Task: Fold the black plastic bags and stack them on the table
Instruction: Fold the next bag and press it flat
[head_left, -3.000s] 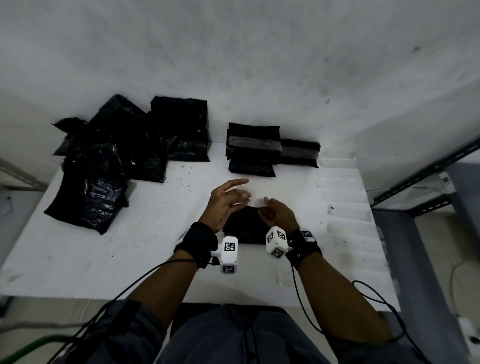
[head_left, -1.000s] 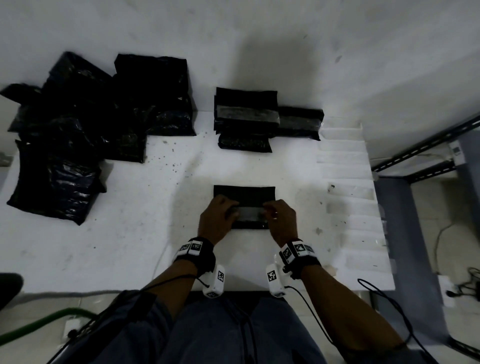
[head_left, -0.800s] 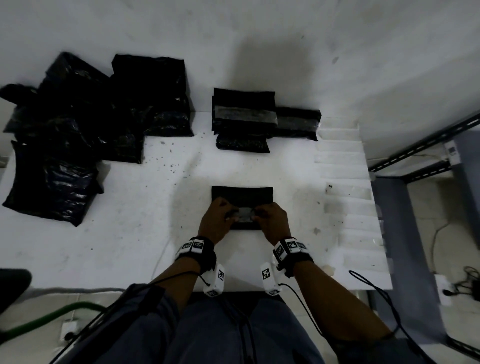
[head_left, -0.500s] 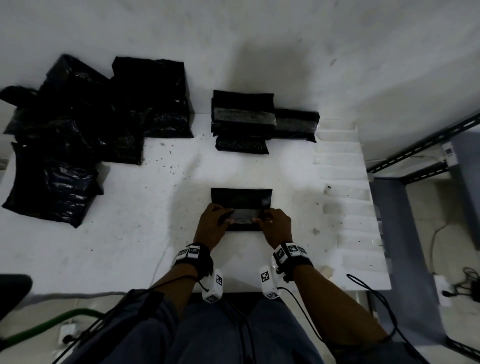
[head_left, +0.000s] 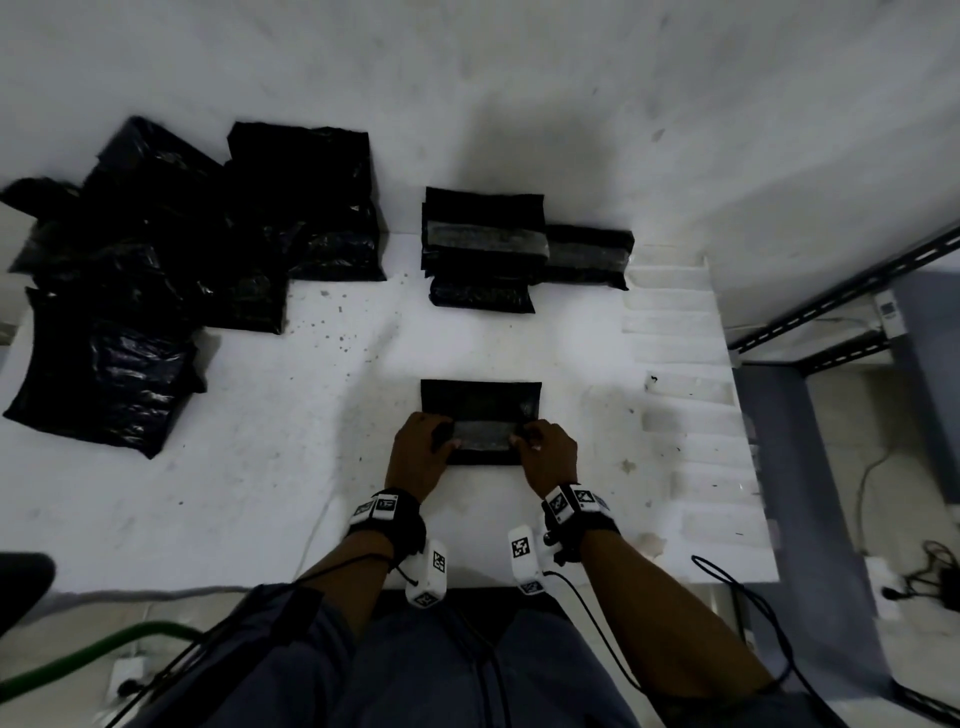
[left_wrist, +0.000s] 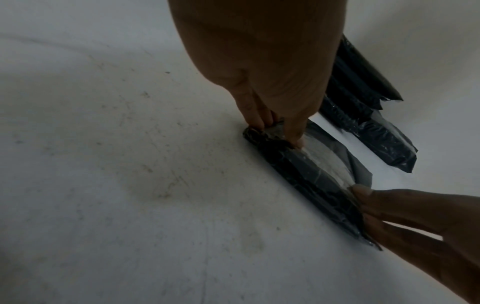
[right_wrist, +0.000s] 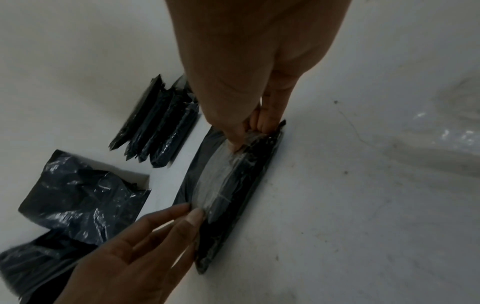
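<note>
Folded black plastic bag (head_left: 480, 415) flat on white table (head_left: 270, 493), near-centre, just in front of the body. Grey translucent strip along its near fold, partly lifted.

Left hand (head_left: 418, 452) at left end of bag: thumb and fingertips (left_wrist: 296, 142) curled, pinching the strip's left end against the fold. Right hand (head_left: 548, 452) at right end: thumb and fingertips (right_wrist: 257, 123) likewise pinching the strip's right end. Both wrists low, close to table surface.

Stack of folded black bags (head_left: 483, 249) at far centre against white wall (head_left: 571, 104), edges roughly aligned, lowest one jutting toward the near side. One more folded black bag (head_left: 587, 257) touching stack on its right.

Loose heap of crumpled unfolded black bags (head_left: 156, 270) at far left, well apart from working bag, glossy and wrinkled.

Row of clear plastic strips (head_left: 680, 332) laid along right side of table.
</note>
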